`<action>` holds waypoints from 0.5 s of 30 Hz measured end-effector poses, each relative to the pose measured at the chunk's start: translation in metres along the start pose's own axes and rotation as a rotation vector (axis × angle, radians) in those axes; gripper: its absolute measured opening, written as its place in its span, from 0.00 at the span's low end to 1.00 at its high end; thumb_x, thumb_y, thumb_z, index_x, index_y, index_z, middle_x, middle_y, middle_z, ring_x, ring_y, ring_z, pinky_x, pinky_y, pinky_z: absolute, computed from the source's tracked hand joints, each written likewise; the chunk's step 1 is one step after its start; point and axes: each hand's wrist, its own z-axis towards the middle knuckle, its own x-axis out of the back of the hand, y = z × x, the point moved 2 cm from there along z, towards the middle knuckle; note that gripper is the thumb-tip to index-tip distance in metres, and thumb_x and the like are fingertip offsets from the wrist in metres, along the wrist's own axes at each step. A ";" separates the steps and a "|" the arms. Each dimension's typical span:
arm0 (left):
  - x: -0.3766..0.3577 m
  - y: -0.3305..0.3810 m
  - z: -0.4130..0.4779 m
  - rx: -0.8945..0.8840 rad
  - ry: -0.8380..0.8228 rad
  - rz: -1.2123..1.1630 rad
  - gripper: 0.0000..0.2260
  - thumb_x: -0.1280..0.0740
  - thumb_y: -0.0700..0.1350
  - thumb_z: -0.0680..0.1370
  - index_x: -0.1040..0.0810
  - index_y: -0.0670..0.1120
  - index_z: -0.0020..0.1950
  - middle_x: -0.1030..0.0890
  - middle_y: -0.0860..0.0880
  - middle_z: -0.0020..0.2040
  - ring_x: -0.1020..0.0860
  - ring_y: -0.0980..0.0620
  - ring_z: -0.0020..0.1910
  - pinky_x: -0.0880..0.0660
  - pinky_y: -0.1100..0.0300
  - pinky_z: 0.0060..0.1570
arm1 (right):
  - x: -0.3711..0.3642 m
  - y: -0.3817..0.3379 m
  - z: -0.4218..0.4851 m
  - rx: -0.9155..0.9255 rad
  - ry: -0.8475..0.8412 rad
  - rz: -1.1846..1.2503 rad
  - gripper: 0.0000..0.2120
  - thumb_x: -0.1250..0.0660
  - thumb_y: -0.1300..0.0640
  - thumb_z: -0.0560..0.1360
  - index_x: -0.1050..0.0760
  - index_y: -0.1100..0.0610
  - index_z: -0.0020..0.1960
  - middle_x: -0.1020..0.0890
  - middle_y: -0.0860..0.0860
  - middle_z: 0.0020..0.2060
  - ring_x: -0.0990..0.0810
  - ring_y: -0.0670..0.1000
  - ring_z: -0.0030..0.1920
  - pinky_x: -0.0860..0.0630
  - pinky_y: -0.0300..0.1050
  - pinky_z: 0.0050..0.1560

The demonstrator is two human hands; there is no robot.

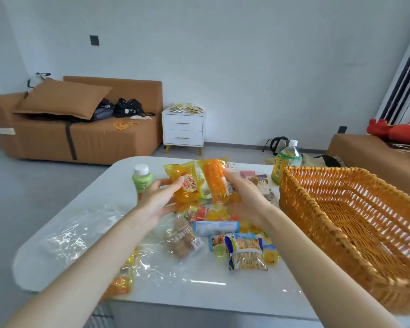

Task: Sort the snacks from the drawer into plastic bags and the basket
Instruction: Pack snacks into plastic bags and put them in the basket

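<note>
Item, my left hand (159, 200): fingers curled round a yellow clear-film soft-bread packet (185, 185), thumb on its printed face.

Item, my right hand (244, 200): fingers closed about an orange clear-film snack packet (217, 181).

Both packets are raised side by side above the middle of the white worktop (199, 292). I judge this is so I can compare their faces and settle where each one goes.

Item, woven orange wicker basket (317, 172): at the worktop's right edge, no snack visible in it, just beside my right forearm, so likely the nearest drop.

Item, crumpled clear plastic bag (81, 233): lying toward the left edge, outside my left forearm; its mouth cannot be made out.

Item, unsorted snacks below my hands:
- a blue-and-yellow crinkled packet (245, 254) toward the near edge
- a pale blue tube-shaped packet (216, 227)
- a clear packet of brown biscuits (182, 240)

With this much loose on the worktop, sorting appears far from finished.
</note>
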 end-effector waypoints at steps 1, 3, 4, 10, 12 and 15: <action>0.002 -0.006 -0.010 0.016 -0.007 0.002 0.25 0.25 0.50 0.69 0.24 0.41 0.61 0.18 0.41 0.56 0.18 0.45 0.52 0.18 0.55 0.42 | -0.004 0.007 -0.011 0.020 -0.022 -0.050 0.09 0.41 0.48 0.81 0.26 0.51 0.57 0.22 0.49 0.57 0.22 0.50 0.57 0.23 0.44 0.57; 0.005 -0.019 -0.028 0.047 -0.012 -0.015 0.26 0.25 0.50 0.66 0.24 0.40 0.60 0.18 0.41 0.54 0.18 0.44 0.51 0.18 0.52 0.44 | -0.011 0.021 -0.028 -0.110 -0.010 0.170 0.16 0.42 0.56 0.82 0.32 0.55 0.69 0.28 0.43 0.59 0.28 0.41 0.61 0.30 0.25 0.55; 0.006 -0.026 -0.037 0.051 -0.009 -0.023 0.23 0.25 0.49 0.68 0.23 0.40 0.59 0.18 0.42 0.53 0.18 0.45 0.48 0.18 0.51 0.44 | -0.010 0.028 -0.034 -0.118 -0.018 0.172 0.18 0.41 0.59 0.82 0.34 0.55 0.71 0.27 0.41 0.60 0.28 0.39 0.60 0.33 0.21 0.54; 0.017 -0.068 -0.049 0.024 0.150 0.030 0.14 0.23 0.44 0.69 0.18 0.42 0.52 0.16 0.47 0.44 0.19 0.48 0.44 0.20 0.55 0.47 | -0.023 0.078 -0.051 -0.250 -0.258 0.291 0.20 0.34 0.51 0.76 0.28 0.56 0.66 0.21 0.61 0.61 0.21 0.63 0.60 0.22 0.64 0.54; 0.016 -0.082 -0.046 0.000 0.203 0.072 0.10 0.23 0.43 0.69 0.18 0.45 0.49 0.17 0.49 0.42 0.20 0.50 0.43 0.22 0.58 0.49 | -0.026 0.094 -0.050 -0.258 -0.295 0.312 0.19 0.35 0.52 0.77 0.29 0.58 0.65 0.21 0.63 0.59 0.21 0.63 0.58 0.22 0.63 0.55; 0.011 -0.097 -0.039 0.016 0.149 0.075 0.09 0.27 0.44 0.73 0.17 0.44 0.52 0.16 0.46 0.49 0.19 0.48 0.49 0.23 0.54 0.56 | -0.021 0.102 -0.047 -0.253 -0.249 0.313 0.17 0.36 0.53 0.79 0.29 0.59 0.65 0.21 0.59 0.55 0.20 0.55 0.52 0.21 0.53 0.56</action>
